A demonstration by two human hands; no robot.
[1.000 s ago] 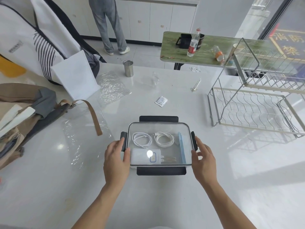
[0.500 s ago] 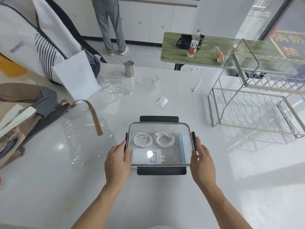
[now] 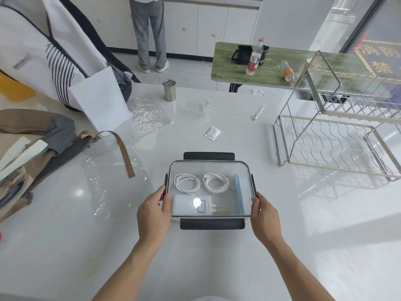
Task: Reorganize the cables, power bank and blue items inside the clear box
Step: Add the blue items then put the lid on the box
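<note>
I'm getting a bright, daylit feed with light pouring in from the window [image 3: 368, 29] at the right, washing out the glossy white table [image 3: 325, 213] there, a hot glare spot on the clear box [image 3: 196, 202] lid, soft shadows, sharp focus, and wide-angle bending at the edges.

I note a wire dish rack [image 3: 338, 146] at right, a steel cup [image 3: 169, 90] upper centre, a small sachet [image 3: 212, 133] mid-frame, bags [image 3: 32, 153] at left, a person [image 3: 149, 33] standing at the top.

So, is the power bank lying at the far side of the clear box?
No, the power bank lies at the near side of the clear box, below the two coiled cables.
</note>
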